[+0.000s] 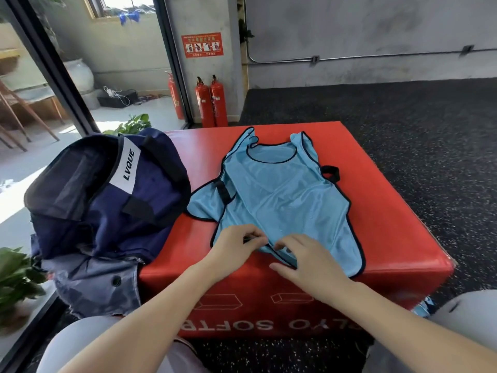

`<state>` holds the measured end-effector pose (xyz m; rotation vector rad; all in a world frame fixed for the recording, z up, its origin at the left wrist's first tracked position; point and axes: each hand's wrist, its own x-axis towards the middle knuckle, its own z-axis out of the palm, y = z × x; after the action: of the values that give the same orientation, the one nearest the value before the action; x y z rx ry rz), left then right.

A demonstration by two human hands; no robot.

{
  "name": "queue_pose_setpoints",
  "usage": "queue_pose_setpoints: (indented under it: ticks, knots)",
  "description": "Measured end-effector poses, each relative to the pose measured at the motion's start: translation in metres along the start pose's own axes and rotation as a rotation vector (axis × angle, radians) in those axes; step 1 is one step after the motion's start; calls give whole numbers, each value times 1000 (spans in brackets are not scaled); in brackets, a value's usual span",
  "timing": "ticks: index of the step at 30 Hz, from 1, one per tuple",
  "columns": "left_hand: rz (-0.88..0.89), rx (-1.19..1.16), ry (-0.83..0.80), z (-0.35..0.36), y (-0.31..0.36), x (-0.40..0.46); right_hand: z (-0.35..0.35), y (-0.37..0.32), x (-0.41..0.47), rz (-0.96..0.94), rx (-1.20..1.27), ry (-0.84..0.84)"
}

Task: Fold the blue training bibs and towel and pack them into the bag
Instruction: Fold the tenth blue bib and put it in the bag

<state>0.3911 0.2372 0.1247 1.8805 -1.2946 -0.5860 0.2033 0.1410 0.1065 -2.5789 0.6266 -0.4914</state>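
Bib, bag on red box

Both hands close together — left hand fingers curled and pinching, right hand likewise.

Bib lies spread on the box, neck end away from the person. Bag sits left of the bib, partly on the box's left edge, a flap of the bib just beside it. Both hands at the bib's near hem: left hand on the left, right hand beside it. Extinguishers stand behind the box, by the wall.
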Motion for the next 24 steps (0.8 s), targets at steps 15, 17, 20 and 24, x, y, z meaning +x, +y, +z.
queue_pose_setpoints:
  ticks: [15, 17, 20, 24]
  knots:
    - [-21, -175, -19, -13, 10, 18, -19, 5, 25, 211, 369, 77]
    - [-9, -153, -5, -13, 9, 18, -22, 8, 26, 218, 425, 63]
    - [67, -33, 15, -13, 9, 18, -29, 9, 29, 221, 419, 28]
    - [112, 19, 58, -24, 8, 21, -47, 17, 30, 197, 251, -123]
